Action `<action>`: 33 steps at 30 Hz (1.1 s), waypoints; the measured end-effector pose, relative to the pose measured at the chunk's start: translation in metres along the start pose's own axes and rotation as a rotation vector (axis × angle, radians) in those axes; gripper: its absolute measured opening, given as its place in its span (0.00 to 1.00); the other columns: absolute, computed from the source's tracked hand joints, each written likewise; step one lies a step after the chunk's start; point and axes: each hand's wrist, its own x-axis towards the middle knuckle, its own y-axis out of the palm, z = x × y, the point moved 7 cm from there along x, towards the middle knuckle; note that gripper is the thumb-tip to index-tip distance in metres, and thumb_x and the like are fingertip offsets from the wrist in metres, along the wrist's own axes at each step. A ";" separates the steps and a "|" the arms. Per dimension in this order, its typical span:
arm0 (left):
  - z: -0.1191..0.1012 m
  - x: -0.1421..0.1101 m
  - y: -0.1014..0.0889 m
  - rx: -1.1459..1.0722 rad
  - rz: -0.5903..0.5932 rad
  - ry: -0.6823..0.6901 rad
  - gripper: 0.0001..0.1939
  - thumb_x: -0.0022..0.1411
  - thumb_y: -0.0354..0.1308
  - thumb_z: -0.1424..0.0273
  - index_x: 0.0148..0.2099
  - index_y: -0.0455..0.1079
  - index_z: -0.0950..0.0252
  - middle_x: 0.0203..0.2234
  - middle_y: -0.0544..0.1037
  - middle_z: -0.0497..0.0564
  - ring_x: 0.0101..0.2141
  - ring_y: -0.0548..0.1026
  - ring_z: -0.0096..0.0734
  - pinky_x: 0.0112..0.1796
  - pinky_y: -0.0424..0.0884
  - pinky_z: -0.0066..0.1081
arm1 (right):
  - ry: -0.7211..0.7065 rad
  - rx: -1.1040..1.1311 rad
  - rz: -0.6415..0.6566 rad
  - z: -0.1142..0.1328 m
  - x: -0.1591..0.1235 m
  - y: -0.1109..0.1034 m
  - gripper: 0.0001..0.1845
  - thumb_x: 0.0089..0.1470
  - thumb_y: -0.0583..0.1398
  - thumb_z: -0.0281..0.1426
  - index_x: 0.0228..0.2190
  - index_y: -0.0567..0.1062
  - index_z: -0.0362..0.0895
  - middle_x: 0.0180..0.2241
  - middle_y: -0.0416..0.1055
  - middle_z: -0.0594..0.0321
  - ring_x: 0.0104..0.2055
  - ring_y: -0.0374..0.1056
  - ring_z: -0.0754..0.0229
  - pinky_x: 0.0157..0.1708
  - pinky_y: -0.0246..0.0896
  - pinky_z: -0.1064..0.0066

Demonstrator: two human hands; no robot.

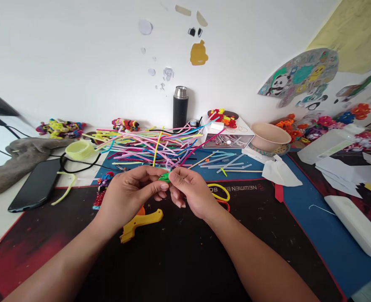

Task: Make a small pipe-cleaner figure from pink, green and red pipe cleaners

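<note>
Above the black desk mat, my left hand (133, 188) and my right hand (190, 188) meet, with a small green pipe-cleaner piece (164, 178) pinched between their fingertips. Its exact shape is mostly covered by the fingers. Just beyond the fingers lies a big pile of coloured pipe cleaners (150, 144). Below my left hand rests a yellow plastic tool (141, 224) with an orange part, half hidden. Scissors with yellow and red handles (221, 192) are partly behind my right wrist. A small red and blue pipe-cleaner figure (102, 191) is beside my left hand.
At the left lie a phone (36, 184) and driftwood (24, 155). A black thermos (181, 109) stands against the wall. Behind the right hand are thin glue sticks (226, 161), a pinkish bowl (269, 136) and crumpled tissue (280, 172). A white device (355, 226) lies far right.
</note>
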 end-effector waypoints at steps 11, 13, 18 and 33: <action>0.003 -0.004 0.001 0.113 0.011 0.052 0.22 0.59 0.74 0.47 0.37 0.79 0.62 0.27 0.85 0.50 0.26 0.83 0.36 0.30 0.80 0.30 | 0.012 0.084 0.019 -0.006 0.001 0.001 0.29 0.54 0.71 0.57 0.29 0.70 0.46 0.17 0.62 0.76 0.15 0.58 0.69 0.14 0.47 0.76; 0.005 -0.005 0.001 0.135 0.015 0.056 0.21 0.60 0.73 0.48 0.38 0.79 0.62 0.27 0.85 0.50 0.26 0.83 0.36 0.30 0.79 0.30 | 0.012 0.083 0.018 -0.006 0.001 0.001 0.30 0.53 0.71 0.57 0.28 0.69 0.46 0.17 0.62 0.76 0.15 0.57 0.69 0.14 0.46 0.76; 0.003 -0.006 -0.003 0.226 -0.019 0.080 0.15 0.65 0.71 0.52 0.38 0.80 0.59 0.28 0.86 0.49 0.29 0.84 0.37 0.31 0.78 0.29 | -0.007 0.010 0.030 -0.003 0.000 0.003 0.29 0.58 0.68 0.58 0.29 0.69 0.47 0.18 0.64 0.74 0.15 0.60 0.68 0.15 0.48 0.76; 0.011 0.000 0.000 0.217 0.074 -0.044 0.21 0.60 0.73 0.48 0.35 0.77 0.61 0.24 0.84 0.50 0.24 0.82 0.36 0.26 0.78 0.28 | -0.122 -0.314 -0.023 0.001 -0.001 -0.002 0.26 0.65 0.63 0.55 0.30 0.69 0.47 0.16 0.61 0.75 0.15 0.59 0.67 0.20 0.52 0.74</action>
